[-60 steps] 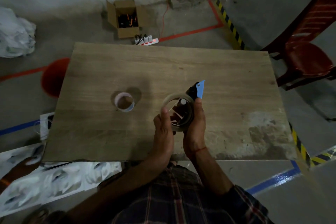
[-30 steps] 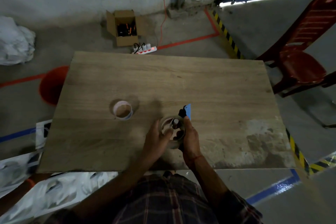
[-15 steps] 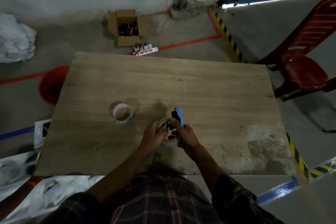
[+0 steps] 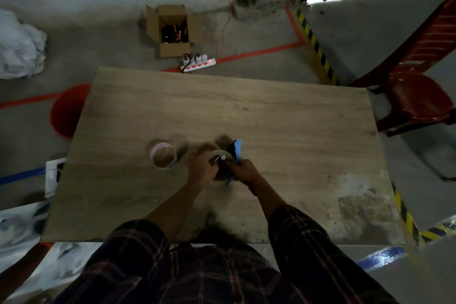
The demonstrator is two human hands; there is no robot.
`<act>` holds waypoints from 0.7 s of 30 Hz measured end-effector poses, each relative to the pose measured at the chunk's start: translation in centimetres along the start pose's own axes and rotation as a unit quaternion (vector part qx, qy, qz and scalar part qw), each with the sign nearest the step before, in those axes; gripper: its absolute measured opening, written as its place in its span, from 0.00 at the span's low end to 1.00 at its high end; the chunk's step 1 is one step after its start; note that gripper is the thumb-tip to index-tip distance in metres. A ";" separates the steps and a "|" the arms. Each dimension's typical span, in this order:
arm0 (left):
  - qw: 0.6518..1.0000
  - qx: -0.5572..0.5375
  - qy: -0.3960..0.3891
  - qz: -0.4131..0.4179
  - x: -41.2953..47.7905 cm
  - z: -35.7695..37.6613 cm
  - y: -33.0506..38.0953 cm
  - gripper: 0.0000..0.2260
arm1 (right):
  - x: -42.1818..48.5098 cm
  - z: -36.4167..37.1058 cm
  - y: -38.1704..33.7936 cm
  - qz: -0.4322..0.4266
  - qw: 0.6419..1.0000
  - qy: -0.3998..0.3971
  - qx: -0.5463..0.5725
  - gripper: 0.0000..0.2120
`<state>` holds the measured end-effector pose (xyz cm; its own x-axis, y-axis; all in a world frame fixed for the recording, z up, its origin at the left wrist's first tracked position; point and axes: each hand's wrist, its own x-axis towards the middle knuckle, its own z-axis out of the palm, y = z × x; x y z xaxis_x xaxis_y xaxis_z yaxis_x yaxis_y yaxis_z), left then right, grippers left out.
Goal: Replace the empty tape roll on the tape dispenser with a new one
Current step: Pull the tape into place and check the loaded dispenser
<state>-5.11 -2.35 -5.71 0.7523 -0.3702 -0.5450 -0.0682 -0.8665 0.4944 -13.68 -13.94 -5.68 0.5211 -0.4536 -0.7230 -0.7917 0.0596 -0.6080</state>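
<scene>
Near the middle of the wooden table (image 4: 271, 116), both my hands meet on a blue and black tape dispenser (image 4: 236, 149). A clear tape roll (image 4: 220, 155) sits on the dispenser's hub. My left hand (image 4: 201, 169) grips the roll's left side. My right hand (image 4: 246, 171) is wrapped around the dispenser's handle, which is mostly hidden. A thin white empty tape core (image 4: 163, 156) stands alone on the table, just left of my left hand.
A red plastic chair (image 4: 417, 91) stands off the table's right far corner. A red bucket (image 4: 65, 108) is on the floor at the left. Beyond the table lie an open cardboard box (image 4: 170, 29) and a power strip (image 4: 198, 63). White printed sheets (image 4: 37, 264) lie near left.
My hands brought the dispenser and roll down from mid-air to the table surface. The dispenser's blue tip swung about and points up and away again. The empty core has stayed put.
</scene>
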 end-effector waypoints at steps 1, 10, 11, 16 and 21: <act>1.000 -0.006 0.003 -0.001 0.2 0.0 -0.1 0.20 | 0.4 0.1 -0.1 -0.013 0.999 0.003 -0.032 0.25; 0.998 -0.004 0.017 -0.052 0.6 0.9 0.0 0.19 | 0.5 -0.1 -1.5 -0.057 0.988 0.049 -0.134 0.18; 0.998 -0.006 0.014 -0.057 0.6 1.0 0.0 0.20 | 0.5 -0.1 -1.4 -0.049 0.989 0.048 -0.132 0.19; 0.997 -0.014 0.011 -0.072 0.4 1.0 0.1 0.23 | -0.1 0.2 -1.2 -0.048 0.991 0.076 -0.097 0.20; 0.997 -0.035 0.014 -0.063 0.8 1.2 -0.8 0.26 | 0.1 -0.3 0.5 -0.037 0.992 0.112 0.041 0.21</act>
<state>-5.29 -2.32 -7.37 0.7705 -0.2487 -0.5869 0.0733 -0.8801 0.4692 -14.13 -14.17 -5.97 0.4857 -0.6456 -0.5894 -0.7204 0.0862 -0.6881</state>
